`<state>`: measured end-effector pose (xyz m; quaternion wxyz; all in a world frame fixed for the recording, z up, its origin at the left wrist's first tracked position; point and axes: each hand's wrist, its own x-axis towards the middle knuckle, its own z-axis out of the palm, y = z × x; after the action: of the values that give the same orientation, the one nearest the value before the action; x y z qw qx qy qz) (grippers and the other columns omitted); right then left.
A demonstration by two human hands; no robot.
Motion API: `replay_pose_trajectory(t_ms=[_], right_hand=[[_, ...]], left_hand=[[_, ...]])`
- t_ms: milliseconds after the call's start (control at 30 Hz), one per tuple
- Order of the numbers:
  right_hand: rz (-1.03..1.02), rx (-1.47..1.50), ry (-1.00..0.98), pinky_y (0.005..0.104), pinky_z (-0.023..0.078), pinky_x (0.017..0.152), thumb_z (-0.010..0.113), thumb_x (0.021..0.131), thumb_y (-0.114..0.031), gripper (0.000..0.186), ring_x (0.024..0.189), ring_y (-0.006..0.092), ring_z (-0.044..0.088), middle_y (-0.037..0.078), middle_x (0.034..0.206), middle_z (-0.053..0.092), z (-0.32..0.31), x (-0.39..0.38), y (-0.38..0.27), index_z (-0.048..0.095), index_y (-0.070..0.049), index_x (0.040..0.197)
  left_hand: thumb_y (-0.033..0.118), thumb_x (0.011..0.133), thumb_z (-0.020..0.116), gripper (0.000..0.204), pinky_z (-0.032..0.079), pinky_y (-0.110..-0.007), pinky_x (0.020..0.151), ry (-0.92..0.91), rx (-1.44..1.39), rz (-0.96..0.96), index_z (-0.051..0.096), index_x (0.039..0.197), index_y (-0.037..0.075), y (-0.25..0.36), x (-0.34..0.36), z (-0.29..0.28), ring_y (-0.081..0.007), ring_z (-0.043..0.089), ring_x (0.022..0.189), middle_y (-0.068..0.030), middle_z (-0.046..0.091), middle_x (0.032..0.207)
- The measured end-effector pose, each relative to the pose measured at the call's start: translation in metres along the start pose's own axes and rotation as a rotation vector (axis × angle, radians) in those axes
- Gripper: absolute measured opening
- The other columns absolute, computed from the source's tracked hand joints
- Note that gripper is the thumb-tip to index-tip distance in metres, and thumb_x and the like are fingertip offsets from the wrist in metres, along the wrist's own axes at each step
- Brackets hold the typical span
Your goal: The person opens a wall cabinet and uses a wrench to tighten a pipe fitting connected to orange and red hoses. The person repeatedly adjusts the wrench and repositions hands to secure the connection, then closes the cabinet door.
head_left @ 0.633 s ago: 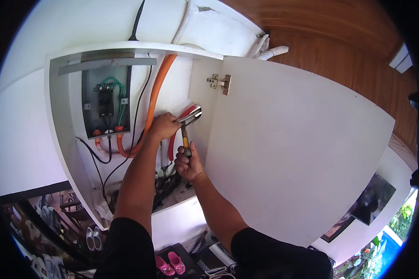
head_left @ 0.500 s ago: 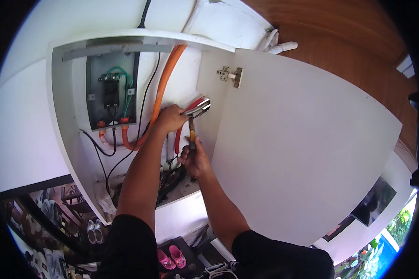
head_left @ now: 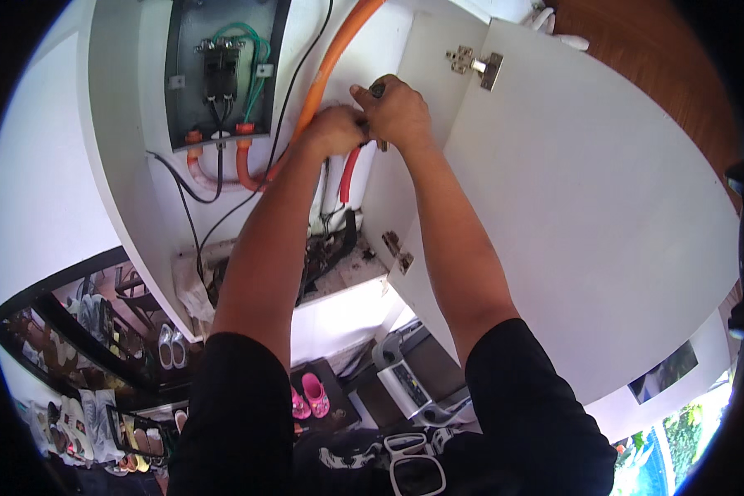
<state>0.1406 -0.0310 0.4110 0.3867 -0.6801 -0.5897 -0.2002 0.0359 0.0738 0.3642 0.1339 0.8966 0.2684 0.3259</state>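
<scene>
Listing right hand (head_left: 401, 112), fingers round dark-ended tool (head_left: 378, 88); left hand (head_left: 339, 131) beside it, finger state hidden, cannot tell; red tube (head_left: 349, 176) nearer. I'd brace left hand, ease tool gently.

Cabinet (head_left: 120, 165): upper left to centre of frame; door (head_left: 587, 207) swung out across right side. Breaker box (head_left: 188, 107) inside, upper left; conduit (head_left: 335, 62) right of it, up to top edge. Left hand (head_left: 336, 132) and right hand (head_left: 401, 107) close together, upper centre, right of breaker box; tool (head_left: 378, 89) in right. Tube (head_left: 349, 175) below hands. Cable tangle (head_left: 331, 256) on cabinet floor. Shoes (head_left: 172, 347) lower left; clogs (head_left: 314, 397) bottom centre.
</scene>
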Motion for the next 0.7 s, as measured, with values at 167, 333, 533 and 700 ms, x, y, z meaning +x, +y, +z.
replay_pose_trajectory(t_ms=[167,333,533,700], right_hand=[[0.119,0.506,0.031,0.0451,0.058,0.068,0.052,0.107,-0.045,0.039,0.068,0.0335,0.073,0.022,0.092,0.072,0.028,-0.106,0.037,0.062,-0.009,0.12],[0.613,1.275,-0.047,0.048,0.059,0.074,0.052,0.108,-0.048,0.059,0.087,0.0307,0.073,0.017,0.124,0.068,0.12,-0.149,0.072,0.029,-0.018,0.152],[0.772,1.979,-0.018,0.0419,0.057,0.073,0.058,0.104,-0.053,0.052,0.078,0.024,0.062,0.008,0.119,0.067,0.193,-0.114,0.097,0.044,-0.022,0.143],[0.815,2.08,-0.137,0.0312,0.054,0.062,0.064,0.101,-0.053,0.038,0.069,0.0162,0.056,0.002,0.11,0.069,0.209,-0.089,0.119,0.056,-0.028,0.127]], left_hand=[[0.022,0.089,0.072,0.029,0.054,-0.04,0.089,-0.03,-0.125,-0.044,0.076,0.112,0.004,-0.002,0.004,0.001,-0.0282,0.073,0.096,-0.0178,0.077,0.103],[0.017,0.092,0.074,0.035,0.053,-0.034,0.092,-0.011,-0.159,-0.037,0.073,0.125,0.005,-0.005,0.005,0.004,-0.0199,0.072,0.097,-0.0128,0.078,0.106],[0.016,0.093,0.076,0.045,0.052,-0.032,0.094,0.03,-0.251,-0.046,0.067,0.136,0.007,-0.009,0.003,0.01,-0.0178,0.071,0.101,-0.0126,0.077,0.111],[0.019,0.093,0.077,0.05,0.051,-0.031,0.097,0.045,-0.297,-0.007,0.065,0.141,0.012,-0.013,0.004,0.011,-0.0182,0.07,0.104,-0.0134,0.076,0.117]])
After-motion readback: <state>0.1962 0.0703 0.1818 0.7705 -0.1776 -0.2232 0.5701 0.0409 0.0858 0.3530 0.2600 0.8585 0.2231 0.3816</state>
